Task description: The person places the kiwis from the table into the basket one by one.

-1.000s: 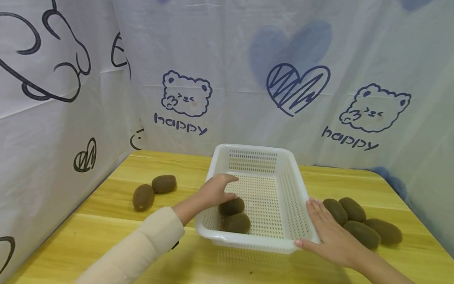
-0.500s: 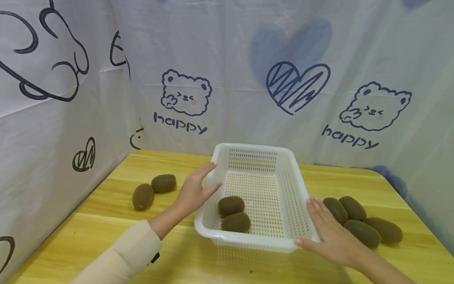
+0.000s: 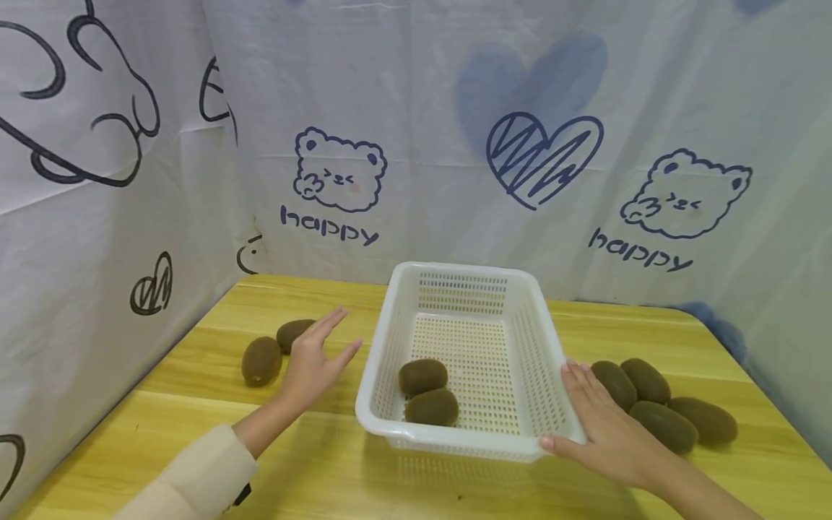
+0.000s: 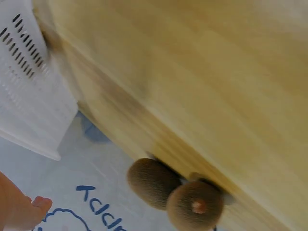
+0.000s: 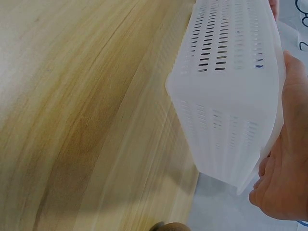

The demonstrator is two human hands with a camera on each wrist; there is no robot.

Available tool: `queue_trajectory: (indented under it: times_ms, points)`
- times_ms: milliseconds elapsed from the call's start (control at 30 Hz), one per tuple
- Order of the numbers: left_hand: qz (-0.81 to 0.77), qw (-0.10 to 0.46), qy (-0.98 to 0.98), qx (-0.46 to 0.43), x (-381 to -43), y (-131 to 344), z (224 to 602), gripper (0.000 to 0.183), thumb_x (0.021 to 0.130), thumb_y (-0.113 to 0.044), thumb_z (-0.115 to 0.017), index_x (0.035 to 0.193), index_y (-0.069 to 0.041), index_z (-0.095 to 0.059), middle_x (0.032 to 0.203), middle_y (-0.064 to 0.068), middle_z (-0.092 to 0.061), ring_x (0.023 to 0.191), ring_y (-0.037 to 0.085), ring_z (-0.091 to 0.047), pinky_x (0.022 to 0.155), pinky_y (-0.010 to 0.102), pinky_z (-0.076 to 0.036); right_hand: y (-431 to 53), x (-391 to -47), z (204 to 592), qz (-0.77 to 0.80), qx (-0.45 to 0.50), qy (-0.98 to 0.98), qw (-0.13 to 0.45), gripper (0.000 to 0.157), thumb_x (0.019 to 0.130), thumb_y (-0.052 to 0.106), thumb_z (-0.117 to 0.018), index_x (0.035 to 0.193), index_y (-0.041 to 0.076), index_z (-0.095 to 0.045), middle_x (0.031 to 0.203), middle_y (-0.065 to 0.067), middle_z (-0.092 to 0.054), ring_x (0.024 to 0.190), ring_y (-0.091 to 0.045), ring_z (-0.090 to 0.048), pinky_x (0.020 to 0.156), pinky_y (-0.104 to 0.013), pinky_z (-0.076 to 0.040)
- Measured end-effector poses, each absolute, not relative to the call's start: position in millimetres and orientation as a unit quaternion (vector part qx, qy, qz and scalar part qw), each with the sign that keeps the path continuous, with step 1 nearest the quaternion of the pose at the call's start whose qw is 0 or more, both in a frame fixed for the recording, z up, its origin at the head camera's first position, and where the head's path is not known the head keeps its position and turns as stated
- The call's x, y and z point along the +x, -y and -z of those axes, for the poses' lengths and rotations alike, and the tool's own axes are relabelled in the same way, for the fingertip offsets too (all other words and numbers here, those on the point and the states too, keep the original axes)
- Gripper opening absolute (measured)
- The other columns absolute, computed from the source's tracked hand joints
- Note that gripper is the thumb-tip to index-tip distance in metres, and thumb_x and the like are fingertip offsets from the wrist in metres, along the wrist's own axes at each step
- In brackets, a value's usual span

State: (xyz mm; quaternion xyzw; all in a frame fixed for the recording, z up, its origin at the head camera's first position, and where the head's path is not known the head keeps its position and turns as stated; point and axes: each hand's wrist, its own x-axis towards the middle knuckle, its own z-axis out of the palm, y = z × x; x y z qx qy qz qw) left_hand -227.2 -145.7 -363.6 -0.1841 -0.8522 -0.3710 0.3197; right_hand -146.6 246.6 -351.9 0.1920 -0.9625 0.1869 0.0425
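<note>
My left hand (image 3: 310,370) reaches over the left of the table with fingers extended and thumb spread, holding nothing. It partly hides a brown kiwi (image 3: 294,334); another kiwi (image 3: 262,361) lies just beside that one. In the left wrist view both kiwis (image 4: 195,204) are apart from the fingertips (image 4: 42,203). A white perforated plastic basket (image 3: 549,336) stands mid-table with two kiwis (image 3: 432,408) at its near left corner. My right hand (image 3: 607,426) rests against the basket's near right corner, fingers fairly straight along the side rim and thumb at the front rim.
Several kiwis (image 3: 663,426) cluster on the wooden table (image 3: 312,477) just right of my right hand. A white printed cloth (image 3: 435,188) hangs behind the table and along its left side.
My left hand has come out of the basket, where it was above the two kiwis, and moved left toward the pair on the table. The right hand and basket stay put.
</note>
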Motion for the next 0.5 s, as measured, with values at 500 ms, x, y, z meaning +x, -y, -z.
queue_trajectory:
  times_ms: [500]
  points:
    - [0.332, 0.297, 0.887, -0.120, -213.8, 215.1, 383.4, 0.057, 0.079, -0.011, -0.073, 0.127, 0.010, -0.049, 0.133, 0.032, -0.045, 0.121, 0.049, -0.044, 0.094, 0.062, -0.041, -246.8, -145.6, 348.9, -0.179, 0.194, 0.964, 0.042, 0.099, 0.081, 0.052, -0.062, 0.146, -0.004, -0.014, 0.153, -0.025, -0.013, 0.140, -0.044, -0.013, 0.105, -0.064, -0.025]
